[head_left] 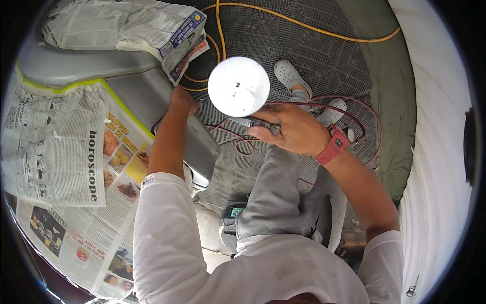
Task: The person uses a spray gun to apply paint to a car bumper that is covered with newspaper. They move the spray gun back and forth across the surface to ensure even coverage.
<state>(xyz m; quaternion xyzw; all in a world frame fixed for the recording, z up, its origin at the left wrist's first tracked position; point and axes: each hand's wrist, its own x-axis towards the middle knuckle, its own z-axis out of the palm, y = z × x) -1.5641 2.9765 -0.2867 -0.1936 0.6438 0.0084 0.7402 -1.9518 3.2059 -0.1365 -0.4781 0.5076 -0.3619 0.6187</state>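
My right hand (293, 130) grips the grey handle of a spray gun (255, 123) that carries a round white cup (238, 86) on top. A red hose runs from it across the floor. My left hand (182, 100) rests flat on a grey primed car body panel (147, 91), close to the white cup. Newspaper sheets (61, 147) taped with yellow-green masking tape (126, 109) cover the rest of the car around the panel. A red watch (334, 144) sits on my right wrist.
A dark grated floor (314, 55) lies below, with a yellow hose (304, 25) and the red hose (354, 109) looping over it. My grey-trousered legs and white shoes (288, 73) stand on it. A white curved wall (440, 126) rises at the right.
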